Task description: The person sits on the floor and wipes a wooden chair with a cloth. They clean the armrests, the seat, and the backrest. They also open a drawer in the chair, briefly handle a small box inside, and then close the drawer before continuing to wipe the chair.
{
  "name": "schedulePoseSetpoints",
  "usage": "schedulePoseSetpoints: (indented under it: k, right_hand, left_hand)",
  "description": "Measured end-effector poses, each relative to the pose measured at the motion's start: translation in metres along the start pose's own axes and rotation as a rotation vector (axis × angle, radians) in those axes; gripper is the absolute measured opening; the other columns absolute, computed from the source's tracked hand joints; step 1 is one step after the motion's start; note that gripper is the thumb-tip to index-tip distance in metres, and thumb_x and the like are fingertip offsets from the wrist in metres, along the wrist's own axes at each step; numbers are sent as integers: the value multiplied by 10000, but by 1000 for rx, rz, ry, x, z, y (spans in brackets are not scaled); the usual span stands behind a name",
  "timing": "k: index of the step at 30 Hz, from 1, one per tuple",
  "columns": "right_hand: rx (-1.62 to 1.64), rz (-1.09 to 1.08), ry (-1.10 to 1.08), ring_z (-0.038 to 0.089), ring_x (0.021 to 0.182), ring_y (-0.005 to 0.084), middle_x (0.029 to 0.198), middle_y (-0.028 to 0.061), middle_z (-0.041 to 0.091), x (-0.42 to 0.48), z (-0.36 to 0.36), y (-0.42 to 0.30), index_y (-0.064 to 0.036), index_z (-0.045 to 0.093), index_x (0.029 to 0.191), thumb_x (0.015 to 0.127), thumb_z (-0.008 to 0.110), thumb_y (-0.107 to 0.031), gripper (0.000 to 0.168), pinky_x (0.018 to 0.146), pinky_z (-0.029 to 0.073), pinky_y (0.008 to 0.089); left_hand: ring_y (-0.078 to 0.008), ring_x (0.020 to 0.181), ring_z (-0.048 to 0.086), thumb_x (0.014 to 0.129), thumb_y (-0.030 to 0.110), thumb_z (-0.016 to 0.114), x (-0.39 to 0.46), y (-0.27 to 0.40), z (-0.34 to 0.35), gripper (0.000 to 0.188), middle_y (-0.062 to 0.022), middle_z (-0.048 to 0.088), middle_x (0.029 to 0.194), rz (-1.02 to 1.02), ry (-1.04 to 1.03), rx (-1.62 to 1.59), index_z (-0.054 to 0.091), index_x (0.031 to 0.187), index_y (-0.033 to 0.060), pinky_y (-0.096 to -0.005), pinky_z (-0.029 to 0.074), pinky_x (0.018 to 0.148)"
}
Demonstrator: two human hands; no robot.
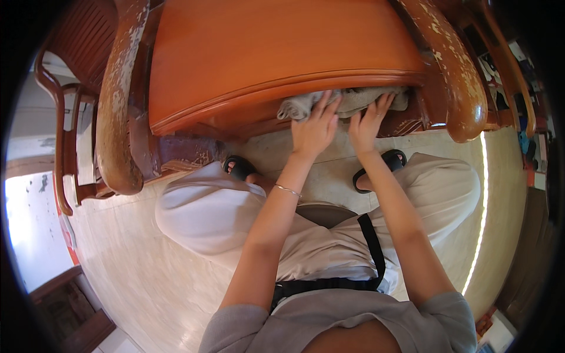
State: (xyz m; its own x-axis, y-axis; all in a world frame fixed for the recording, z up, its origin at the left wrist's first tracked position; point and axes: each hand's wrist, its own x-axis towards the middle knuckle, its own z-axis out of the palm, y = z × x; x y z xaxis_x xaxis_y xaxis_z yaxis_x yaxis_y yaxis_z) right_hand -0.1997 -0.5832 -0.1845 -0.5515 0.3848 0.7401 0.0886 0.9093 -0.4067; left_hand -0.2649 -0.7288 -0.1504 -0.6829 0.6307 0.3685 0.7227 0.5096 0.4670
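Note:
A grey towel-like cloth [348, 100], bunched and rolled at its left end, lies against the front face of a wooden armchair, just under the overhanging edge of its orange-brown seat [282, 44]. Both hands hold it there from the near side. My left hand [314, 128] presses on the cloth's left half with the fingers stretched forward; a thin bangle is on that wrist. On the right half rests my right hand [367, 123], fingers spread over the fabric. The fingertips reach up to the seat's lip, and what lies behind the cloth is hidden.
Worn armrests with flaked varnish, a left one [115, 110] and a right one [459, 84], flank the seat. Another slatted wooden chair [79, 88] stands at the left. My knees are spread above the tiled floor [132, 238], feet in black sandals [240, 167]. A low stool [326, 214] shows beneath me.

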Motion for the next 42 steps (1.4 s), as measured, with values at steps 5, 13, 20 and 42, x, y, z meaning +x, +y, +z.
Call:
schedulePoseSetpoints:
  k: [5, 13, 20, 42]
  right_hand:
    - [-80, -78, -303, 274, 1288, 554, 1426, 283, 304, -40, 45, -74, -115, 532, 1264, 845, 653, -399, 521, 983, 315, 676]
    - [107, -214, -555, 390, 1241, 412, 1482, 93, 341, -47, 78, -153, -330, 458, 1404, 880, 628, -357, 551, 928, 400, 594]
    - [-165, -151, -410, 433, 1244, 360, 1436, 43, 450, -43, 25, -36, -222, 495, 1368, 885, 623, -242, 500, 1029, 336, 586]
    - [199, 376, -457, 199, 1370, 543, 1518, 301, 216, -89, 89, -160, 63, 335, 1422, 934, 522, -333, 656, 1106, 188, 625]
  left_hand:
    - [-558, 1415, 20, 958, 230, 481, -50, -90, -19, 508, -225, 102, 1589, -151, 386, 184, 407, 1459, 195, -639, 93, 1140]
    - [-363, 1482, -37, 977, 187, 474, -44, -121, -75, 736, -228, -83, 1593, -580, 916, -422, 16, 1520, -3, -461, 5, 1190]
    - [-423, 1456, -111, 964, 259, 498, -36, -63, 7, 852, -318, -198, 1533, -554, 555, -296, -66, 1459, -142, -461, -11, 1190]
    - [-428, 1465, 48, 986, 192, 374, -70, -134, 17, 639, -269, -6, 1582, -786, 565, 90, 99, 1513, -41, -487, 109, 1185]
